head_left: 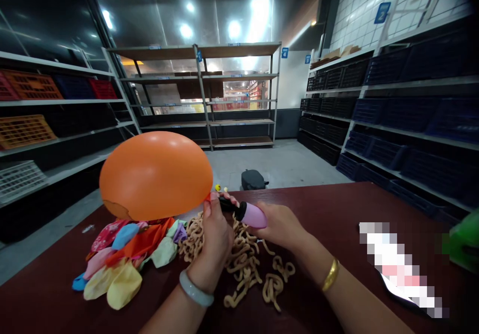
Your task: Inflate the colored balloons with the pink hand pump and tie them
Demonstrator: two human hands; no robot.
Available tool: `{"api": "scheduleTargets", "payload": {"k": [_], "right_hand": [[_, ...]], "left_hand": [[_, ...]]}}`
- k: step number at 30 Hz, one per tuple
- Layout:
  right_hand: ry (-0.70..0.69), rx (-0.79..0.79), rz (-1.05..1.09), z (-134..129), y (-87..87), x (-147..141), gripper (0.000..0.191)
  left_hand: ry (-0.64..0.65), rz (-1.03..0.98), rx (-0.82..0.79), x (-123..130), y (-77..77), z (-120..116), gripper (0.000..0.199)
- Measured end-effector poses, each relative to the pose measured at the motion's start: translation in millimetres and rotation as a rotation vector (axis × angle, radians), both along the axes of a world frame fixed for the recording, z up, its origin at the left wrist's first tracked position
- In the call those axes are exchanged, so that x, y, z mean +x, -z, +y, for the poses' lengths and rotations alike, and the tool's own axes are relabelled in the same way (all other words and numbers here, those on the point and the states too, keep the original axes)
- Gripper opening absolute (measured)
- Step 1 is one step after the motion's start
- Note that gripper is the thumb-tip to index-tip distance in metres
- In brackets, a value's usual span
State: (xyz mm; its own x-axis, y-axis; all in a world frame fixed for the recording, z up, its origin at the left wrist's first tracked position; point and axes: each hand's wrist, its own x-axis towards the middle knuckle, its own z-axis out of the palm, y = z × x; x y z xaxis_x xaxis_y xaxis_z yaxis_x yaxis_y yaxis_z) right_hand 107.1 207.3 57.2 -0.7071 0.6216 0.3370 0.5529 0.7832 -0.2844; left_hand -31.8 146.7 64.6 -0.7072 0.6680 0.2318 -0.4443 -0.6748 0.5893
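Observation:
A large inflated orange balloon [157, 174] spreads to the left above the table. Its neck is pinched in the closed fingers of my left hand [218, 224], where it meets the black nozzle of a hand pump. My right hand [275, 224] is wrapped round the pump's purple body [255, 216], right of the nozzle. Beneath and between my hands lies a pile of tan curly strings [243, 264]. Uninflated balloons [130, 254] in several colours are heaped at the left, below the orange one.
The dark red table [329, 209] fills the foreground. On its right lies a pixelated flat item [404, 274], with a green object [466, 239] at the edge. A dark bag [253, 179] is beyond the table. Shelves with crates [32, 84] stand around the room.

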Motion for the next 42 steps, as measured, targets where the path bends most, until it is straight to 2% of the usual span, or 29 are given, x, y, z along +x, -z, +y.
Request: {"api": "scheduleTargets", "payload": {"k": [5,11,14,18,26,29,31,35,42], "right_hand": [[0.003,-0.025,-0.002,-1,4.9,-7,0.044],[0.005,-0.067,-0.064,18,7.0,2,0.046],[0.003,-0.084,-0.079,25,4.8,8,0.045],[0.006,-0.059,-0.077,26,1.9,13,0.043],[0.023,-0.019,-0.067,12,2.2,5,0.044],[0.018,-0.016,-0.034,6,5.8,-1,0.045],[0.017,-0.018,-0.017,3,7.7,-4,0.046],[-0.014,-0.026,0.005,4,8.8,-5,0.048],[-0.046,-0.084,-0.051,24,10.9,5,0.046]], "left_hand": [[-0.052,0.060,0.025,-18,-11.2,-4,0.023],[-0.220,0.023,0.040,-80,-25.6,-12,0.030],[-0.245,-0.005,0.042,-98,-25.9,-13,0.032],[-0.225,-0.022,0.073,-91,-20.7,-8,0.034],[-0.065,-0.005,0.003,-24,0.4,5,0.030],[-0.021,0.007,-0.013,-4,3.1,4,0.026],[-0.023,0.007,-0.013,0,1.2,3,0.025],[-0.054,0.043,0.020,-14,-9.4,0,0.025],[-0.178,-0.008,0.043,-83,-27.2,-13,0.030]]}}
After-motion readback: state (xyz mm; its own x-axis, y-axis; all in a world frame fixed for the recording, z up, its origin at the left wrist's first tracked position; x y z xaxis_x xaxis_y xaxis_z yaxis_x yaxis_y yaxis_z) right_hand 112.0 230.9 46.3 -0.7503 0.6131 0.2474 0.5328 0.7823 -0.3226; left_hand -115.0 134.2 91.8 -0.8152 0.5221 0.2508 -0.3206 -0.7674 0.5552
